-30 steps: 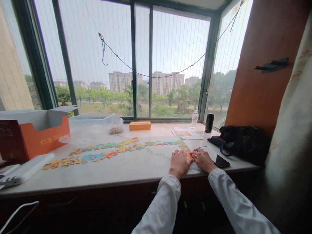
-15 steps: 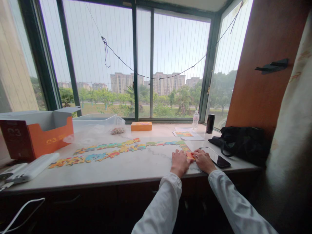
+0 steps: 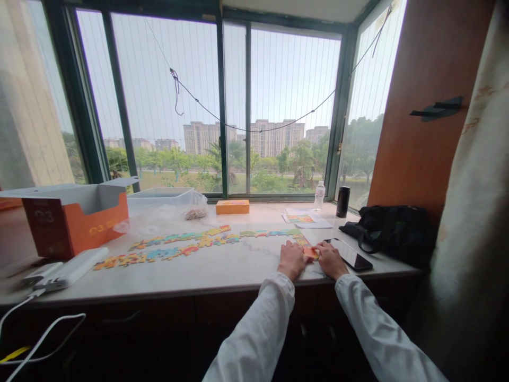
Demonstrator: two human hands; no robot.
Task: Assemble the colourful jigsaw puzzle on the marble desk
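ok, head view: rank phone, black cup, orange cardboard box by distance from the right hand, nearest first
1. phone: lying flat just right of the right hand, almost touching it.
2. black cup: farther back by the window, slightly right.
3. orange cardboard box: far left end of the counter, well beyond the puzzle strips.

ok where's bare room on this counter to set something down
Bare marble runs along the front edge, between the colourful jigsaw strips and the left hand. It is crowded around the orange cardboard box and between the right hand and black phone.
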